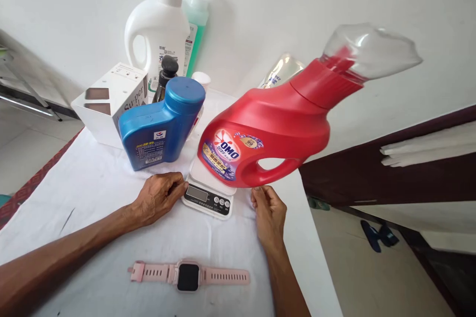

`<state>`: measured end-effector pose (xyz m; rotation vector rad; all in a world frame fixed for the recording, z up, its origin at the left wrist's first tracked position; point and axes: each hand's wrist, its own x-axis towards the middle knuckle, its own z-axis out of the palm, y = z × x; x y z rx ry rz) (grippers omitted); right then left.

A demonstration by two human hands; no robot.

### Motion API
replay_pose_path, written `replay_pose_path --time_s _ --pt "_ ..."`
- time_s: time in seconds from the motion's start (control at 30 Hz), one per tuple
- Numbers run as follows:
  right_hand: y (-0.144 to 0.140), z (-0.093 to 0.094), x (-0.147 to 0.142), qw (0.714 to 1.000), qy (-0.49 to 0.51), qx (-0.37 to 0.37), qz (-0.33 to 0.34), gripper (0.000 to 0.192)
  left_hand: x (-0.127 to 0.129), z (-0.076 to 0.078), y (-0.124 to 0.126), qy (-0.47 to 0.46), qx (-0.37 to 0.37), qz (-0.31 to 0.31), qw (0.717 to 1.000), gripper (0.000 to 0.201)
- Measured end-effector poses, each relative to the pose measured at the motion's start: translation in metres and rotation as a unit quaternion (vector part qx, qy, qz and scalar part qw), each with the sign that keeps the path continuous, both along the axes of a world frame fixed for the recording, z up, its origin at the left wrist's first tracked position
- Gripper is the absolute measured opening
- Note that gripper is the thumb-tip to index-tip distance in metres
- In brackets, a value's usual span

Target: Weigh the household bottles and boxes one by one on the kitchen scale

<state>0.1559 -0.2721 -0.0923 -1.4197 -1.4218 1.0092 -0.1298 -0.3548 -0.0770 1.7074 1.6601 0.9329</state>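
A red OMO detergent bottle stands on the white kitchen scale, with a clear, crumpled plastic cap or cup over its top. The scale's small display looks blank. My left hand rests on the cloth with curled fingers, its fingertips at the scale's left edge. To the right of the scale lies my right hand, also curled, thumb against the fingers and a little apart from the scale. I see nothing held in either hand. Closer to me, a pink smartwatch lies flat with its strap spread out.
Behind my left hand stand a blue bottle, a white box, a black pump bottle, a large white jug and a green bottle. A shiny pack leans behind the red bottle. Dark slippers lie on the floor.
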Motion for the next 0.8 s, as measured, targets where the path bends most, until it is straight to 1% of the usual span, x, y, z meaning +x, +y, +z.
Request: replay_pose_path --time_s 0.2,0.4,0.6,0.7,0.77,0.8 --pt "0.001 0.006 0.001 1.000 -0.028 0.003 0.008 0.046 0.000 0.002 -0.001 0.011 0.001 0.001 1.000 0.039" --pt "0.001 0.006 0.000 0.998 -0.054 0.002 0.010 0.047 0.000 0.003 -0.002 0.007 -0.003 0.000 1.000 0.039" --pt "0.002 0.005 0.000 0.998 -0.057 0.000 0.017 0.048 0.000 0.005 0.000 0.003 -0.001 0.003 1.000 0.040" --pt "0.003 0.003 0.001 1.000 -0.014 -0.012 0.014 0.047 0.000 0.005 -0.001 0.000 0.000 0.005 1.000 0.042" --pt "0.005 0.008 0.002 0.999 0.045 -0.014 0.020 0.046 0.000 0.004 -0.001 0.000 0.001 0.009 1.000 0.044" --pt "0.007 0.014 0.001 0.997 0.072 -0.009 0.027 0.044 0.000 0.004 -0.002 0.001 0.003 0.010 1.000 0.044"
